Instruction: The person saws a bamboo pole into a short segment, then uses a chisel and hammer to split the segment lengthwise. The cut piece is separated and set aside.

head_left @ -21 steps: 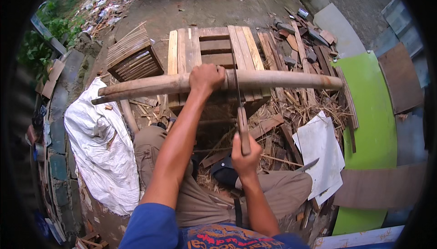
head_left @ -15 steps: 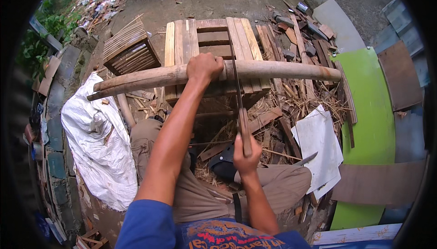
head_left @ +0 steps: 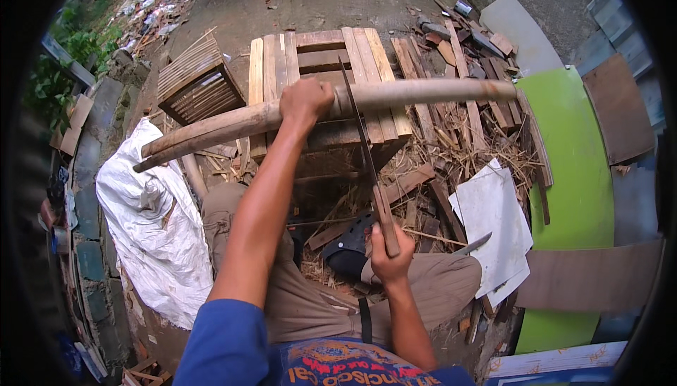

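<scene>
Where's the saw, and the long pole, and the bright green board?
Saw (head_left: 369, 163): head view, on its blade.
Long pole (head_left: 409, 95): head view, on its stretch right of the saw.
Bright green board (head_left: 570, 167): head view, on its bare middle.

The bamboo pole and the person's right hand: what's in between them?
In the head view, the saw spans that stretch: the right hand grips its wooden handle, and its dark blade reaches up to the bamboo pole.
</scene>
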`<state>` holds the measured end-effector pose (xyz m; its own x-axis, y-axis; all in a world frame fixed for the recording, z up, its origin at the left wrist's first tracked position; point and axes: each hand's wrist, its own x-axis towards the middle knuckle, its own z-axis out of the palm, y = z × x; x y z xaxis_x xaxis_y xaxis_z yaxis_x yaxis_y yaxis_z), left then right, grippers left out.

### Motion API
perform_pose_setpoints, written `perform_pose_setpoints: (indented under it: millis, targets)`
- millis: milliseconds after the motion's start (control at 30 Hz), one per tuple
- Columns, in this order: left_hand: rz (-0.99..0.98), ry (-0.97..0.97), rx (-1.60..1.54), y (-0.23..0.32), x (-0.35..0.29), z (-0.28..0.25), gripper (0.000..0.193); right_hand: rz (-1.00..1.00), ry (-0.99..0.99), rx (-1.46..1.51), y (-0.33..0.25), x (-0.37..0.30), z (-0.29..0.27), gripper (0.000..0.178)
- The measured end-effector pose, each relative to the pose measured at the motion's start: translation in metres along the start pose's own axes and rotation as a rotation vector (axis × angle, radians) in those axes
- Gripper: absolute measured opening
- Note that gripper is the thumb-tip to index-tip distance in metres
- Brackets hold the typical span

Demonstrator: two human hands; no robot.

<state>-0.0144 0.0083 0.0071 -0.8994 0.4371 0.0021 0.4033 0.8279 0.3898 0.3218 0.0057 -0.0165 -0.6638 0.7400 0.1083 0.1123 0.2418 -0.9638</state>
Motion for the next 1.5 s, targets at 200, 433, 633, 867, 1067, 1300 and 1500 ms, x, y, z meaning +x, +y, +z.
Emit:
perform_pose_setpoints:
  millis: [200, 433, 633, 867, 1067, 1300, 1500]
  targets:
    - [0.168, 0.239, 0.062, -0.007, -0.018, 0.018, 0.051, 0.079, -0.064, -0.010, -0.063, -0.014, -0.010, 0.018]
    - [0.083, 0.129, 0.031, -0.006, -0.014, 0.009, 0.052, 0.170, -0.107, 0.008, -0.097, 0.018, -0.014, 0.025]
    - [0.019, -0.077, 0.026, 0.004, 0.011, -0.009, 0.055, -0.426, 0.158, -0.085, 0.056, -0.048, 0.016, 0.015]
    - [-0.004, -0.023, 0.020, -0.004, 0.005, -0.001, 0.056, -0.139, 0.111, 0.032, 0.006, -0.028, 0.002, 0.023]
    - [0.226, 0.314, 0.010, -0.012, 0.007, 0.010, 0.057, -0.144, -0.005, 0.012, -0.002, 0.008, 0.028, 0.022]
    - [0.241, 0.229, 0.112, -0.010, -0.012, 0.020, 0.063, -0.102, -0.024, 0.016, -0.016, 0.018, 0.028, 0.024]
    - [0.156, 0.112, 0.074, -0.002, -0.008, 0.011, 0.060, -0.098, -0.005, 0.050, -0.020, 0.050, 0.043, 0.025]
